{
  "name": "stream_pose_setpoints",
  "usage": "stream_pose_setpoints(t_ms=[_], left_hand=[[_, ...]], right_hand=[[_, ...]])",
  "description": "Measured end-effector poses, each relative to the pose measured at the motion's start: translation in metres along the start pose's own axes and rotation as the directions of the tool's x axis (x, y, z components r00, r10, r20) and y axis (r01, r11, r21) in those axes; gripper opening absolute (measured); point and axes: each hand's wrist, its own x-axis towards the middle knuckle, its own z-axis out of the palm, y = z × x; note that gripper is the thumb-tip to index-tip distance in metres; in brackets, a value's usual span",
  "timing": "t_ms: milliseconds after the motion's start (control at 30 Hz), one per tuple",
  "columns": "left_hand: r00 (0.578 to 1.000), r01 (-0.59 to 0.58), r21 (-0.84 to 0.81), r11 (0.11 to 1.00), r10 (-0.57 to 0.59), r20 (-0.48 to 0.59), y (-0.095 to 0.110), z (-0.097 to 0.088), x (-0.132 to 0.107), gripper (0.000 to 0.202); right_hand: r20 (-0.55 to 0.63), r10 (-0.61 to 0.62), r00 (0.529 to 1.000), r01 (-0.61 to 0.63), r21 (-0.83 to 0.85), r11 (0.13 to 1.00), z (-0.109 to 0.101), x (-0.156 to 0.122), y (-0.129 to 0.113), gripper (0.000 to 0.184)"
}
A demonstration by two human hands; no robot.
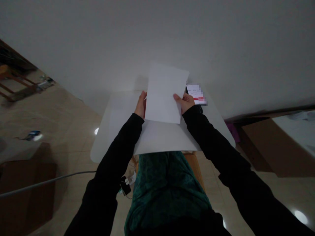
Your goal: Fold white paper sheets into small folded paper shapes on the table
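A plain white sheet of paper (164, 95) is raised in front of me over a white table, tilted up toward my face. On its right edge is my right hand (187, 102), closed, with the thumb pressed on the front and the fingers behind. My left hand (140, 105) holds the left edge, its fingers partly hidden by the paper. Just beyond my right hand lies a phone (194, 93) with a lit screen, partly blurred out. Whether the paper is a single sheet or several together cannot be made out.
The white table (118, 121) stands against a pale wall (157, 32). Cardboard boxes sit at the right (278, 144) and at the lower left. A grey cable (49, 183) runs in from the left. Under the table's front edge is a wooden seat (194, 164).
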Motion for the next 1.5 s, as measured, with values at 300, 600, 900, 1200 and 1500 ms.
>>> stream_pose_setpoints(t_ms=[300, 600, 900, 1200, 1500], left_hand=[[0.669, 0.519, -0.009, 0.855, -0.4, 0.626, 0.022, -0.008, -0.011, 0.105], [0.983, 0.182, -0.278, 0.943, -0.172, 0.061, 0.025, -0.022, 0.01, 0.084], [0.991, 0.01, -0.152, 0.988, -0.031, -0.134, 0.011, -0.041, 0.015, 0.064], [0.983, 0.153, -0.063, 0.986, -0.145, 0.115, -0.017, -0.06, 0.014, 0.062], [0.98, 0.102, 0.006, 0.995, -0.101, 0.173, -0.01, -0.06, 0.011, 0.06]], right_hand=[[-0.197, -0.136, 0.971, 0.158, 0.1, 0.982, 0.006, 0.001, -0.012, 0.054], [-0.05, 0.035, 0.998, -0.03, 0.112, 0.993, 0.019, -0.017, -0.013, 0.045], [0.649, 0.19, 0.737, -0.319, 0.086, 0.944, -0.026, -0.017, -0.037, 0.083], [0.259, 0.403, 0.878, -0.406, -0.044, 0.913, -0.041, 0.007, -0.027, 0.048], [-0.001, 0.159, 0.987, -0.157, -0.133, 0.979, -0.022, 0.008, -0.007, 0.05]])
